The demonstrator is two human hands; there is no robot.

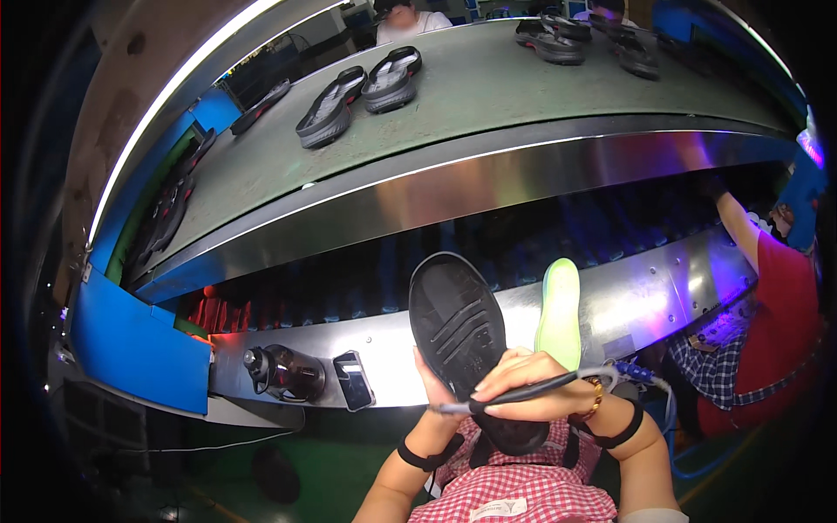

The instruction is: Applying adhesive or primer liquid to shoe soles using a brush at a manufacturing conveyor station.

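A black sole-shaped shoe part point(459, 318) with slanting ridges is held tilted in front of me, its rounded end pointing away. My left hand point(433, 383) grips its left edge, the fingers partly hidden behind it. Closed around a dark pen-shaped tool point(532, 389) is my right hand point(540, 383); the tool's pale tip points left across the shoe part's lower half, and a grey cord or tube leaves its rear end. Whether the tip touches the surface I cannot tell. To the right, a lime-yellow sole-shaped piece point(560, 314) lies on the metal ledge.
A dark bottle point(292, 373) and a phone point(352, 381) stand and lie on the metal ledge point(397, 349) at left. Beyond the dark roller gap, a green belt point(471, 87) carries several black shoe soles point(331, 109). A co-worker in red point(780, 322) reaches in at right; others are across the belt.
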